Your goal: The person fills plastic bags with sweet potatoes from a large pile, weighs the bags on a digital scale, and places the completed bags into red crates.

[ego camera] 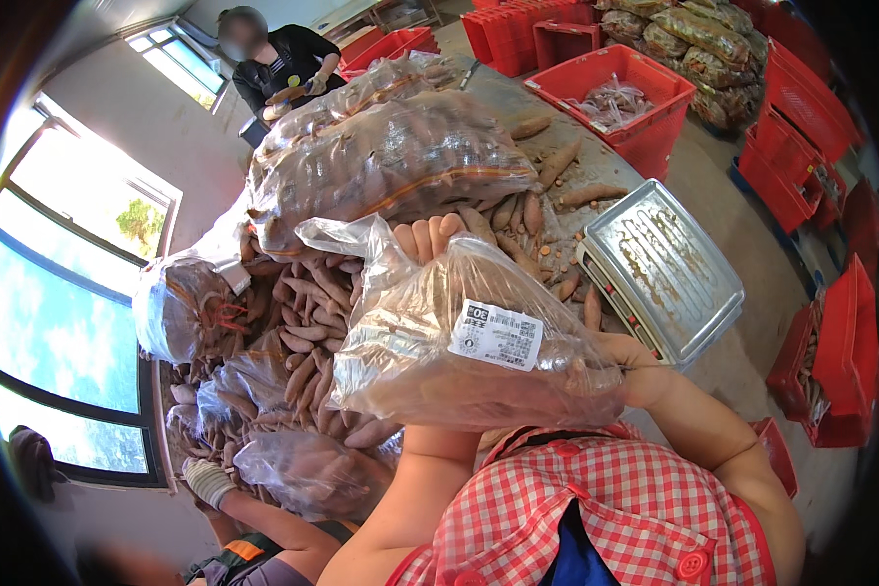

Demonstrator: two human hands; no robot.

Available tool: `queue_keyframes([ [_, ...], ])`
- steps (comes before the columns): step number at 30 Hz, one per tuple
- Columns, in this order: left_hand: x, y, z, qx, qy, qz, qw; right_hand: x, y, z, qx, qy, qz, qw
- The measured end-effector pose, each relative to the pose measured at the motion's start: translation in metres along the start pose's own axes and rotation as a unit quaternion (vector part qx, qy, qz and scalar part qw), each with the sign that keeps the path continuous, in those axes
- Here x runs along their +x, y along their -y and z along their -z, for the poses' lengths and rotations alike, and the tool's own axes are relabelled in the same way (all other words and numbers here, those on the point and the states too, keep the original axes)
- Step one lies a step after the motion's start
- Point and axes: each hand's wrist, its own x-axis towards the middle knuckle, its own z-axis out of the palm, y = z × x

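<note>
Close before me hangs a clear plastic bag of sweet potatoes [410,344] with a white printed label [497,335] on its side. My left hand [429,236] grips the gathered top of the bag, its fingers curled over the plastic. On the right, my right hand [625,366] is at the bag's lower end, its fingers mostly hidden behind the bag, so their grip cannot be told. Beneath and behind the bag lies a large heap of loose sweet potatoes [311,308]. A weighing scale with a metal tray [666,271] stands to the right, apart from the bag.
Large filled plastic sacks [388,154] lie behind the heap. A red crate [648,139] holding plastic bags stands beyond the table; more red crates [835,359] are at the right. One co-worker [282,66] stands at the far side; another's gloved hand [209,481] is at lower left.
</note>
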Motion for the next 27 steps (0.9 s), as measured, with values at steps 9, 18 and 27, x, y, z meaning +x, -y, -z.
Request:
queue_keyframes([
  [9, -0.007, -0.005, 0.001, 0.002, -0.005, -0.002, 1.000, 0.005, 0.002, -0.004, -0.039, 0.067, 0.115, 0.990],
  [18, -0.011, -0.011, 0.003, -0.002, -0.012, -0.004, 1.000, 0.002, -0.003, -0.012, -0.058, 0.042, 0.064, 0.995],
  [27, -0.014, -0.013, 0.005, -0.002, -0.016, -0.006, 1.000, 0.004, -0.002, -0.015, -0.048, 0.053, 0.062, 0.996],
])
